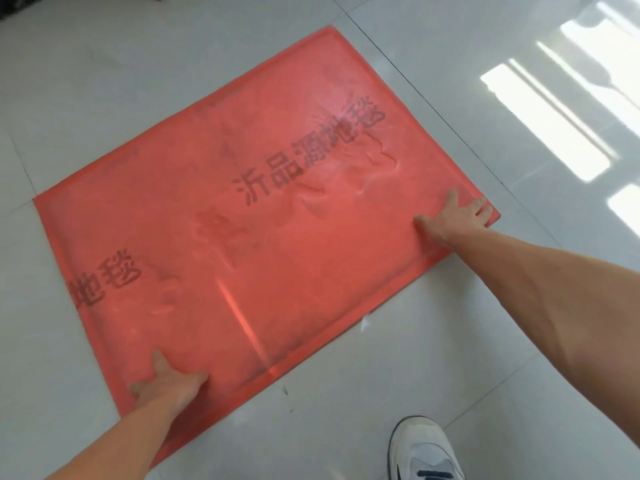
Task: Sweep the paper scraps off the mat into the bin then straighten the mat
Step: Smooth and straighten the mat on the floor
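A red mat (263, 216) with dark printed characters lies flat on the tiled floor, turned at an angle to the grout lines. My left hand (166, 382) presses with spread fingers on its near left corner. At the mat's near right corner my right hand (453, 216) lies flat, fingers spread. Small wrinkles show in the mat just beyond my right hand. No paper scraps lie on the mat. One small white scrap (364, 322) sits on the floor just off the mat's near edge. No bin is in view.
Glossy pale floor tiles (381, 393) surround the mat, with bright window glare at the right. A white shoe (422, 448) stands at the bottom right. A dark object (14, 5) shows at the top left edge.
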Demonstrator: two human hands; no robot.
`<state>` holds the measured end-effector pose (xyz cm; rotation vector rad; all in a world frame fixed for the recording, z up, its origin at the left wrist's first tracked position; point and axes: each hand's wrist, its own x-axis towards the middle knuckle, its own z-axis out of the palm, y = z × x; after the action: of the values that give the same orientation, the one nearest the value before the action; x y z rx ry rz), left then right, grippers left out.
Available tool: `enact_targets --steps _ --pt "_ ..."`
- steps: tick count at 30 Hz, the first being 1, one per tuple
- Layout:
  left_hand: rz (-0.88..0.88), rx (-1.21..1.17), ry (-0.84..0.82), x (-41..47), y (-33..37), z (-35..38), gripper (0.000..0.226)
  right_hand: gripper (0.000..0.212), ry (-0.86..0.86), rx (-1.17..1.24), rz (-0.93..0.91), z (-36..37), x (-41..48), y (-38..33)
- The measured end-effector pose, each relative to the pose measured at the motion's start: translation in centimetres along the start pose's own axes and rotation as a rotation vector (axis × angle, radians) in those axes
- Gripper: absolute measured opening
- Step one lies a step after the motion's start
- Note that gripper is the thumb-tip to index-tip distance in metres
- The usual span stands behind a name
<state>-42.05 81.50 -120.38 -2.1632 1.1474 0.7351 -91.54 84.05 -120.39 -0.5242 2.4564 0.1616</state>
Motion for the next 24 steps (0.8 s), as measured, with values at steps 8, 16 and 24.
enact_targets --steps 8,16,24 --pt "0.000 -0.050 0.038 0.3 -0.7 0.8 0.115 0.099 -0.023 0.015 0.020 1.5 0.8 0.4" --pt "0.041 0.015 -0.007 0.6 -0.4 0.1 0.120 0.100 -0.004 -0.046 0.045 0.9 1.7 0.6" --pt "0.033 -0.088 -0.005 -0.7 -0.4 0.4 0.117 0.067 0.119 -0.059 0.039 3.4 -0.7 -2.4"
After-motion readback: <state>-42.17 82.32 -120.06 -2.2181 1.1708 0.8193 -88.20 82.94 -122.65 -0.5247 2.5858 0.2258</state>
